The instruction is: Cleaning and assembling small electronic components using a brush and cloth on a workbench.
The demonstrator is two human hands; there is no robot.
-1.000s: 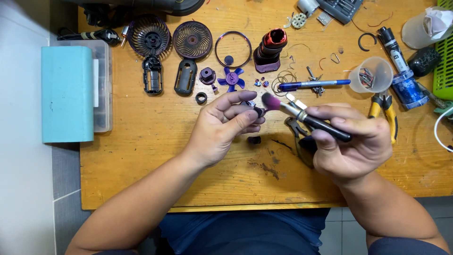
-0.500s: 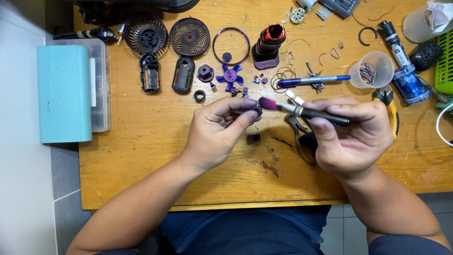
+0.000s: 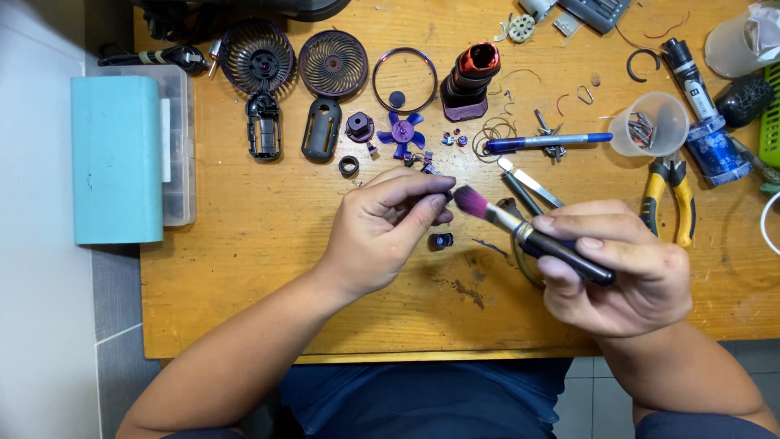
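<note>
The left hand (image 3: 390, 223) pinches a tiny dark part between thumb and fingertips, mostly hidden by them, held above the scarred wooden table (image 3: 244, 268). The right hand (image 3: 617, 272) is closed round a black-handled brush with pink-purple bristles (image 3: 520, 232), its tuft touching or just beside the pinched part. A small dark cap-like piece (image 3: 439, 241) lies on the table below the left fingers. Further up sit a purple plastic fan blade (image 3: 404, 132), two round black fan grilles (image 3: 333, 63) and yellow-handled pliers (image 3: 668, 195). The risk, as I judge it: a firm brush stroke could flick the part out of so slight a pinch and lose it among the loose bits
</note>
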